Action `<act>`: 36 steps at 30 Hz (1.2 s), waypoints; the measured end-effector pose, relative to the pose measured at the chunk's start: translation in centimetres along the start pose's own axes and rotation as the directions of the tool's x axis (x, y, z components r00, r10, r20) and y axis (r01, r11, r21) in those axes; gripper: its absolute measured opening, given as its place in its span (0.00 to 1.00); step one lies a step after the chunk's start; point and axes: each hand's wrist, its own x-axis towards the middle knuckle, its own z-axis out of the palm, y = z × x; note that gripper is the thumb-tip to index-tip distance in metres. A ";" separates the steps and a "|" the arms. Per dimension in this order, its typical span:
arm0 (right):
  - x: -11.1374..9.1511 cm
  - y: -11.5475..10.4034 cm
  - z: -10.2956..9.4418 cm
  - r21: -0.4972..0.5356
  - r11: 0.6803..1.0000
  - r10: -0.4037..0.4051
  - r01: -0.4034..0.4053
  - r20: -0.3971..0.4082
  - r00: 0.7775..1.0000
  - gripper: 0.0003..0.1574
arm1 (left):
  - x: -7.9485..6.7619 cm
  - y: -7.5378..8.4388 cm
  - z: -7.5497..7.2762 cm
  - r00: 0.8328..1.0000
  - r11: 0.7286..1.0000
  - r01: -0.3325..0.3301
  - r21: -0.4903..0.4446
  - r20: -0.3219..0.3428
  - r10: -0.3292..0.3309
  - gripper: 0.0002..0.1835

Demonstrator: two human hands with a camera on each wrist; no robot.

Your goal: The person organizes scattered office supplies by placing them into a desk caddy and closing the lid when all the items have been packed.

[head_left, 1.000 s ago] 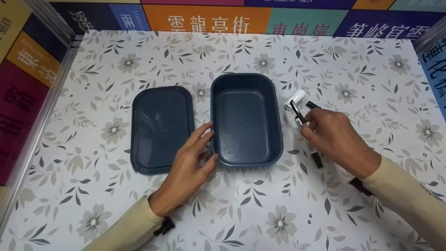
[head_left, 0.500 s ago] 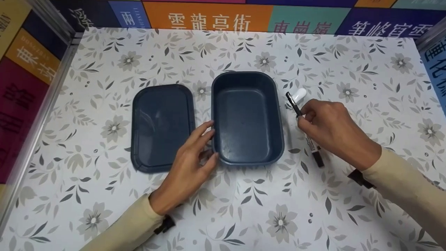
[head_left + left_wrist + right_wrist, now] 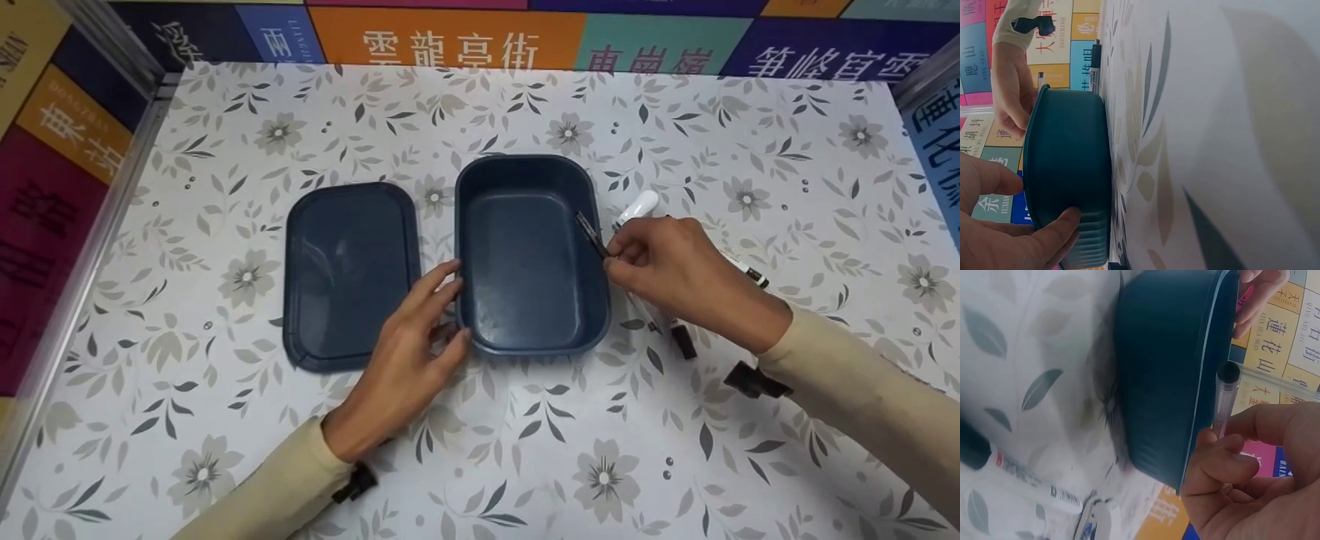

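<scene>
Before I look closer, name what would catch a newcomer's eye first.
Likely first is the deep, dark blue rectangular plastic box on the white flower-patterned tabletop, the left hand touching its left side. Next comes the flat, matching dark blue lid lying left of it. Then comes the slim clear pen with a black end, pinched by the right hand at the box's right rim.

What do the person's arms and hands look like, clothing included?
Both arms wear long beige sleeves ending at the wrists. The left hand and right hand are bare: no gloves or rings visible. A small black piece juts out below each sleeve near the cuff.
</scene>
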 end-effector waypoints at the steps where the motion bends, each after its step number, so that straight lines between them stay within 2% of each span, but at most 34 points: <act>1: 0.1 -0.1 0.1 0.007 1.000 0.007 -0.008 0.007 1.000 0.10 | 0.0 0.0 0.0 1.000 1.000 0.006 0.001 0.002 -0.006 0.33; 7: 0.6 -0.4 0.4 0.032 0.999 0.016 -0.017 0.026 1.000 0.08 | -0.1 0.1 0.1 1.000 1.000 0.028 0.005 0.008 -0.028 0.32; 18: 2.1 -1.7 0.5 0.021 1.000 0.013 -0.014 0.032 0.999 0.09 | 0.0 0.0 0.0 1.000 1.000 0.005 0.026 0.004 -0.005 0.32; 28: 3.7 -2.3 1.5 0.002 0.999 -0.041 0.041 0.052 0.998 0.10 | 0.1 0.0 -0.1 1.000 1.000 0.002 0.025 0.008 -0.002 0.32; 36: 4.1 -2.7 2.2 0.030 0.999 -0.047 0.044 0.092 0.995 0.10 | 0.0 0.0 0.0 1.000 1.000 0.008 0.028 0.010 -0.008 0.32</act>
